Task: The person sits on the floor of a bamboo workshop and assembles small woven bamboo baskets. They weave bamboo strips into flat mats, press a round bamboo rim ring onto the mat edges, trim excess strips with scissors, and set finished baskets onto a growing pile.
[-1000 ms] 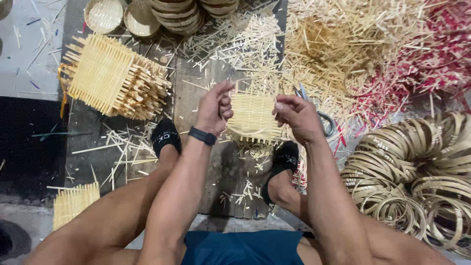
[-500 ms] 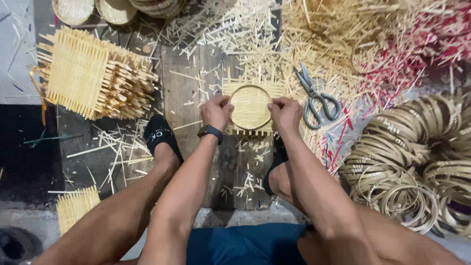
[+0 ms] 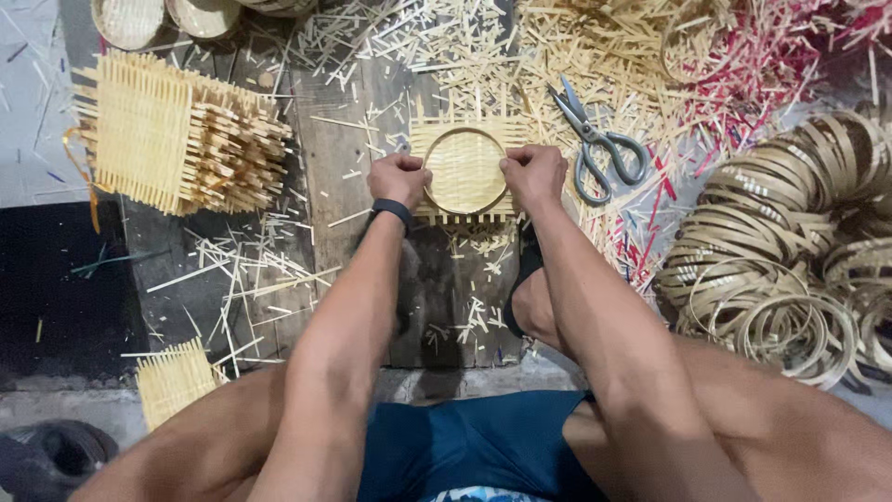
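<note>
L hand [image 3: 398, 179] & R hand [image 3: 533, 175]: both grips closed on hoop [image 3: 465, 170], pressing it onto woven mat [image 3: 462, 124]. Risk: uneven pressure may shift hoop off-centre, splitting strips.

Light: dim and even from overhead, no glare.
Shadows: deepest at seven o'clock.
Focus: soft throughout, edges slightly stretched.

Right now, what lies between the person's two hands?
In the head view, a round bamboo hoop sits on a square woven bamboo mat, gripped between the left hand and right hand.
</note>
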A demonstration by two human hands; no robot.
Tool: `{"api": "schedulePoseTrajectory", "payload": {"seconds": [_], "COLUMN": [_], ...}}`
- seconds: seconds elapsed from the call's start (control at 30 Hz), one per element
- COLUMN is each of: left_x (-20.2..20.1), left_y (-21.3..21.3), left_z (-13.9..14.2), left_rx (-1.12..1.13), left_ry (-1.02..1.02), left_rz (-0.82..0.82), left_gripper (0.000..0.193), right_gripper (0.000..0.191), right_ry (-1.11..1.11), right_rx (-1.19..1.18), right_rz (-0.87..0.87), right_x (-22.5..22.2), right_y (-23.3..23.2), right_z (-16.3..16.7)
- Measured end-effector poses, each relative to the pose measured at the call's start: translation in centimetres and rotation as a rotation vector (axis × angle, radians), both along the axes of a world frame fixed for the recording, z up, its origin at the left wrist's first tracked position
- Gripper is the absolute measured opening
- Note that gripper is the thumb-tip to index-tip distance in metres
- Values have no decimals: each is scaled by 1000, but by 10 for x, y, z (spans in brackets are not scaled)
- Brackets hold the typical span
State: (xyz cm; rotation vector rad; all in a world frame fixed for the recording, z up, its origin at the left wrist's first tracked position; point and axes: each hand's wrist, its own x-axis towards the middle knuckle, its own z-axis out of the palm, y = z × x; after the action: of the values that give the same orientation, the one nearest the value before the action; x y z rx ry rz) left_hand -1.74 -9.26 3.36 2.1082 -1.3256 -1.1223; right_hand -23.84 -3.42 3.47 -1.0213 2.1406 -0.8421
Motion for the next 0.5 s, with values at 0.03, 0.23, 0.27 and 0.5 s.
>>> {"api": "schedulePoseTrajectory", "payload": {"seconds": [0.03,0.23,0.27,0.5], "left_x": [1,8,8,13], "left_y": [0,0,-2,-12], "left_z": [-1,-10,-11,-6], "left_rx": [25,-30,-22,-26], "left_ry": [0,40,26,45], "left_rz": [8,-49,-68,-200], "left_gripper": [22,22,23,18], "right_gripper": [22,22,22,21], "right_ry": [-2,-14,-9,-9], "right_rx": [-15,-3,-6,108], "right_rz": [15,5,18,55], "right_x": [-1,-3,-2,-9], "right_y": [1,5,5,-2], "right_z": [-1,-2,-2,6]}}
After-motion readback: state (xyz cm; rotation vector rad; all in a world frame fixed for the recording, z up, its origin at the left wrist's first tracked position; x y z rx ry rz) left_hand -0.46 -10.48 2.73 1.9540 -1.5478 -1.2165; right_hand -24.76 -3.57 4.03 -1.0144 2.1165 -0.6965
